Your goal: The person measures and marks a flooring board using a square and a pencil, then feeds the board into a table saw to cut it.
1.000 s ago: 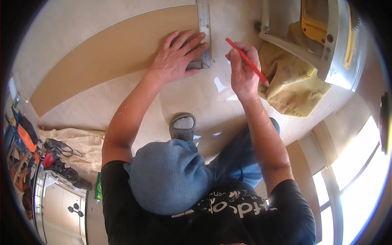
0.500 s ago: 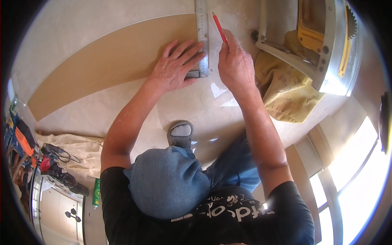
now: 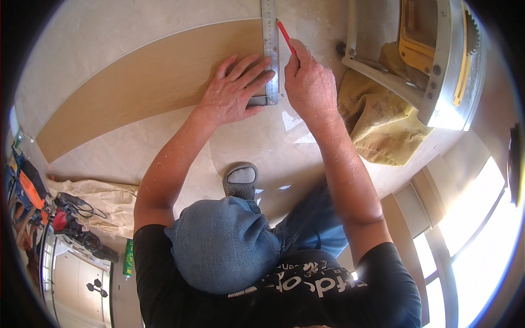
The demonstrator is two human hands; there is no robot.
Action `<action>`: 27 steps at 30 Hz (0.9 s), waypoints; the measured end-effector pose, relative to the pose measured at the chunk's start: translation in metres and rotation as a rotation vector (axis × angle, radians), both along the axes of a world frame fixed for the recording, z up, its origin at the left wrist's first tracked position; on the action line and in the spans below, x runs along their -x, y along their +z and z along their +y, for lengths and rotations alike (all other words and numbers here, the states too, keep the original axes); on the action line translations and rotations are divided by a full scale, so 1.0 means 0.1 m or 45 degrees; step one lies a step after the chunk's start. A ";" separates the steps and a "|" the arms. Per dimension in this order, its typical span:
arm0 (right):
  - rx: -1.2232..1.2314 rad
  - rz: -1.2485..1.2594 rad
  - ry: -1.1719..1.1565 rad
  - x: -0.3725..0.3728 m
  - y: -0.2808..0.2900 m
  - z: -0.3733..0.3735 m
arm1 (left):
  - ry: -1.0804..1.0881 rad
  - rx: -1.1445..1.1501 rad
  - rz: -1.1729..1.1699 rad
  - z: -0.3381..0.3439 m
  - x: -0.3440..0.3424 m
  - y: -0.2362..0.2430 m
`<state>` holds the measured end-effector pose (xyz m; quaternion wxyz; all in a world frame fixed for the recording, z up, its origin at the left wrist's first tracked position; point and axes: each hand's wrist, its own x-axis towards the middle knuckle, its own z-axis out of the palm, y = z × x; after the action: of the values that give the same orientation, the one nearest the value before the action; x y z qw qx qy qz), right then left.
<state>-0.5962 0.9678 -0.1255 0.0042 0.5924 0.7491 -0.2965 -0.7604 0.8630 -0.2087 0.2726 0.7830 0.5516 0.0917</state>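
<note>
A long tan board point(image 3: 158, 74) lies on the floor, bowed in the fisheye view. Across its right end stands a metal try square point(image 3: 269, 44), its graduated blade pointing away from me and its stock at the board's near edge. My left hand point(image 3: 232, 90) lies flat with spread fingers over the board and the square, its fingertips on the blade. In my right hand point(image 3: 310, 82) is a red pencil point(image 3: 286, 37), pinched between thumb and fingers. The pencil's tip is beside the right edge of the blade, near the board's far edge; whether it touches is unclear.
A saw stand with a toothed disc point(image 3: 432, 60) stands at the right, a yellow-brown cloth bag point(image 3: 383, 120) under it. Tools and cables point(image 3: 76, 218) lie at the left by a beige sheet point(image 3: 109, 197). My sandalled foot point(image 3: 240, 177) is on the floor below the board.
My right hand has moved slightly left, bringing the pencil tip closer to the square's blade. My left hand, the board and the square look the same.
</note>
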 end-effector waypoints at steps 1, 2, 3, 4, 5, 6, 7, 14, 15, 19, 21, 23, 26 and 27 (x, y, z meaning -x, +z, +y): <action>0.000 0.000 0.001 0.00 -0.01 0.01 | 0.001 -0.001 -0.002 0.00 0.00 0.00; -0.007 -0.003 0.009 0.01 -0.01 0.01 | 0.002 0.000 -0.002 0.00 0.00 -0.01; -0.015 -0.007 0.017 0.01 -0.01 0.01 | 0.000 -0.001 0.000 0.00 0.00 -0.01; -0.015 -0.008 0.017 0.01 0.00 0.02 | -0.002 -0.002 0.001 -0.01 0.00 -0.01; -0.004 -0.028 0.026 0.02 0.01 0.03 | -0.002 -0.002 0.000 0.00 0.00 -0.02; 0.008 -0.048 0.036 0.02 0.01 0.03 | -0.005 0.002 0.001 -0.01 0.00 -0.02; 0.010 -0.050 0.036 0.02 0.02 0.03 | -0.008 0.006 0.002 -0.01 0.00 -0.03; 0.021 -0.089 0.052 0.04 0.09 -0.04 | -0.004 -0.014 0.019 0.01 0.01 0.02; -0.024 -0.069 0.079 0.05 0.06 -0.02 | -0.010 -0.013 0.025 0.02 0.01 0.03; -0.058 -0.079 0.081 0.10 0.07 0.08 | -0.009 -0.024 0.023 0.01 0.00 0.01; -0.018 -0.110 0.091 0.10 0.08 0.07 | -0.003 -0.029 0.014 0.01 0.00 0.01; 0.042 -0.145 0.119 0.05 0.17 -0.01 | 0.004 -0.030 0.003 0.01 0.00 0.00; 0.147 -0.194 0.145 -0.08 0.31 -0.25 | 0.022 -0.051 -0.006 -0.01 0.00 0.00; 0.189 -0.208 0.137 -0.13 0.32 -0.35 | 0.010 -0.045 -0.012 -0.01 0.00 0.00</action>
<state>-0.5828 0.9333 -0.0931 0.1250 0.5716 0.7529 -0.3012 -0.7604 0.8623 -0.2091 0.2610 0.7851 0.5515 0.1062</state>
